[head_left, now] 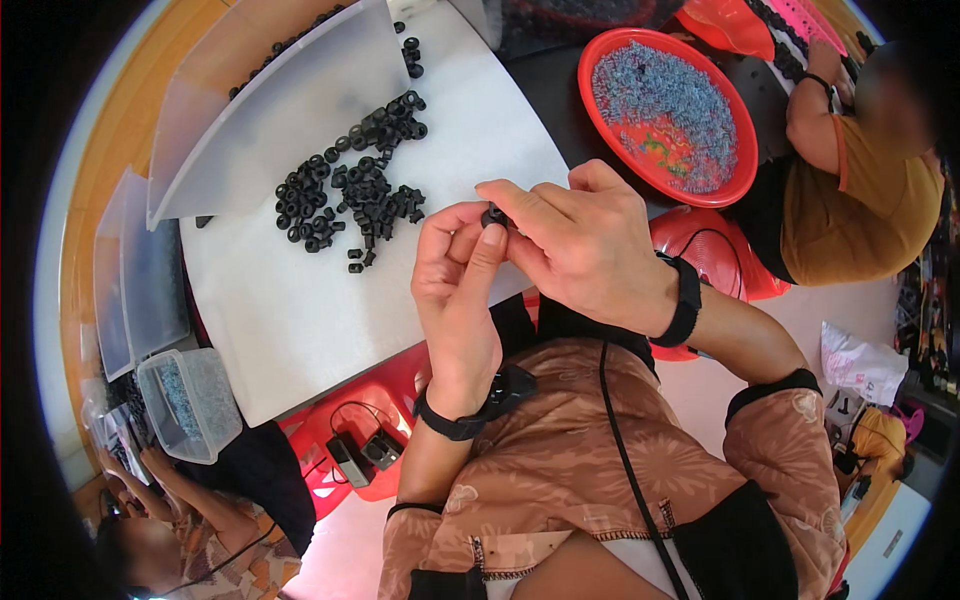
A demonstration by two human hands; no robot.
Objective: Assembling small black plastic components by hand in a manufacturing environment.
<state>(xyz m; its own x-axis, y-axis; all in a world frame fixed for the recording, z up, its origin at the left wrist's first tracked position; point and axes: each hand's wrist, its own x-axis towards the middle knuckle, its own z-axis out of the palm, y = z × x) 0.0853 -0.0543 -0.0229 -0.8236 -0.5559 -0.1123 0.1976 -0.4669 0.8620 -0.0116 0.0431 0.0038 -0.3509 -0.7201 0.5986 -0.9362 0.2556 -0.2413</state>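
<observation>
Over the front edge of the white tabletop [290,345], my two hands meet at a small round black part [493,216]. My left hand [452,310] pinches it between thumb and fingertips. From the right, the fingers of my right hand [595,245] close in on the same part and partly cover it. Just left of my hands lies a loose heap of small black ring-shaped and knobbed pieces [368,190], spread toward the back of the tabletop. Both wrists wear black bands.
Translucent plastic bins [290,100] stand along the left side. A clear tub [190,405] of small pale bits sits at lower left. Back right, a red basin [742,150] holds many tiny bluish pieces. Co-workers sit to the right [850,200] and lower left [235,520]. A red stool [320,425] carries small devices.
</observation>
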